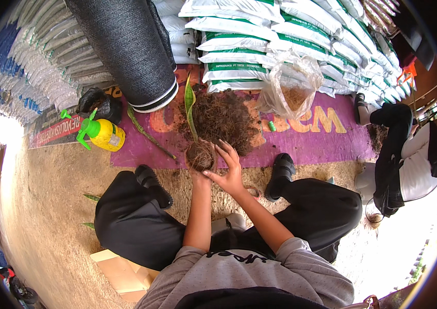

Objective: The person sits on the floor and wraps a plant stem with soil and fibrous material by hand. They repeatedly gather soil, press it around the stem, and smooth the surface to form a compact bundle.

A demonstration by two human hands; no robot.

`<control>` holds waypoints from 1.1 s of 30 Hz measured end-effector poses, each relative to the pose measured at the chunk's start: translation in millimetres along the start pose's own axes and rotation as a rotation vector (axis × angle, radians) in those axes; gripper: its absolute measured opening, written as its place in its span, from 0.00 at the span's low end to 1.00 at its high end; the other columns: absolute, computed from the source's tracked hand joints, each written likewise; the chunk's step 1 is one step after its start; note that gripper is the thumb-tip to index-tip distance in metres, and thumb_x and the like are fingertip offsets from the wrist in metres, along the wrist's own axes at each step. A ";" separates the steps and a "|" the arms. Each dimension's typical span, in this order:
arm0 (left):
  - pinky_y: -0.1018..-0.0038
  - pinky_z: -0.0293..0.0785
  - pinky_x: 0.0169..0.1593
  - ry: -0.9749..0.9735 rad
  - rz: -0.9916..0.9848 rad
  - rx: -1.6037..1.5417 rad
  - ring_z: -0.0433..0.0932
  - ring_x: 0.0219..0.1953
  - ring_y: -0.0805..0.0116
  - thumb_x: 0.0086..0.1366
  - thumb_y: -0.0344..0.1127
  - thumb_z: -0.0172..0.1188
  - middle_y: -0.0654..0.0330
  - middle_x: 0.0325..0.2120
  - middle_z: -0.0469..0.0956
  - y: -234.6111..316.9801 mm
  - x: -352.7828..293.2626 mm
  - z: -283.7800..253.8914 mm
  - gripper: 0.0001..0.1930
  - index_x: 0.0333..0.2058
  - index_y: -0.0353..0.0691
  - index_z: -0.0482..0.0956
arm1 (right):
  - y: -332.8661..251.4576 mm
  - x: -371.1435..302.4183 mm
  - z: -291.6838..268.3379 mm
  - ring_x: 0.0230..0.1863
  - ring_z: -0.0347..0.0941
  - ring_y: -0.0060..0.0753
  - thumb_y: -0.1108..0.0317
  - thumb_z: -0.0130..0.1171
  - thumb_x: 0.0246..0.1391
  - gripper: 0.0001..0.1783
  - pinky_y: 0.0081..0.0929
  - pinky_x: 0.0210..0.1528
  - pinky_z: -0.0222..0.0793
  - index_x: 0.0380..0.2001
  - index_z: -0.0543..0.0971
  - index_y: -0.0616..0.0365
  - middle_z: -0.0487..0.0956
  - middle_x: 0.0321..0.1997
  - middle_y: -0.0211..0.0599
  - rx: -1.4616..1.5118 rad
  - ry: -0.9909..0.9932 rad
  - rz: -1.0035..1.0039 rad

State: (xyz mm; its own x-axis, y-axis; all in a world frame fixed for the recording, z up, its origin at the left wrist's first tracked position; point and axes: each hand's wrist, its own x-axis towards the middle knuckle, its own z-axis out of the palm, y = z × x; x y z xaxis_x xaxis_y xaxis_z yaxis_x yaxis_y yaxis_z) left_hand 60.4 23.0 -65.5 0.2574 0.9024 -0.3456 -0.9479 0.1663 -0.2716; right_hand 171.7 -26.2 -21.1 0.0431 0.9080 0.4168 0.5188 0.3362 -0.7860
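Note:
A round brown root ball (201,156), wrapped in fibre or thread, is held just above the ground between my feet. From its top rises one upright green leaf with yellow edges (190,105), like a snake plant's. My left hand (199,174) supports the ball from below, its fingers mostly hidden behind it. Cupped around the ball's right side is my right hand (229,169), thumb across the near face and fingers spread along the edge. Just beyond lies a heap of dark, fibrous soil (223,118) on a purple printed sheet (151,147).
At left stand a yellow spray bottle (107,135) with a green top and a black bag (100,105). A long cut leaf (149,135) lies nearby. Beyond are a clear plastic bag (293,92), a black mesh roll (125,46) and stacked sacks (239,46). Another person (396,149) sits at right.

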 end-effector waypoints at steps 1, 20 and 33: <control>0.59 0.78 0.47 -0.038 0.017 0.039 0.78 0.41 0.54 0.62 0.50 0.51 0.52 0.39 0.78 1.0 0.1 -1.0 0.22 0.43 0.36 0.76 | 0.0 -1.0 3.0 0.66 0.57 0.53 0.51 0.74 0.34 0.45 0.48 0.65 0.53 0.57 0.71 0.59 0.64 0.65 0.49 0.034 0.005 0.025; 0.61 0.78 0.47 -0.132 -0.011 0.183 0.78 0.45 0.55 0.63 0.54 0.45 0.49 0.42 0.78 9.5 -6.7 6.8 0.27 0.43 0.34 0.77 | -18.4 35.2 -33.2 0.67 0.56 0.52 0.66 0.72 0.34 0.57 0.63 0.68 0.36 0.69 0.52 0.48 0.69 0.63 0.37 -0.155 -0.411 -0.146; 0.59 0.73 0.54 -0.156 -0.032 0.156 0.76 0.49 0.54 0.64 0.53 0.46 0.51 0.48 0.75 7.2 3.6 -14.4 0.26 0.50 0.38 0.74 | -27.8 12.9 -6.0 0.71 0.46 0.56 0.62 0.64 0.50 0.49 0.53 0.69 0.43 0.68 0.48 0.60 0.55 0.70 0.50 -0.034 -0.290 -0.248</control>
State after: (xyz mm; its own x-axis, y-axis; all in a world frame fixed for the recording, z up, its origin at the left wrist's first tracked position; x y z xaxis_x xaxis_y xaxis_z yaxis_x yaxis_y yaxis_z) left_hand 57.2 21.7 -81.7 0.2667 0.9442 -0.1930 -0.9605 0.2440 -0.1339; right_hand 162.9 -25.4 8.9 -0.3280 0.8349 0.4421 0.5113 0.5504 -0.6600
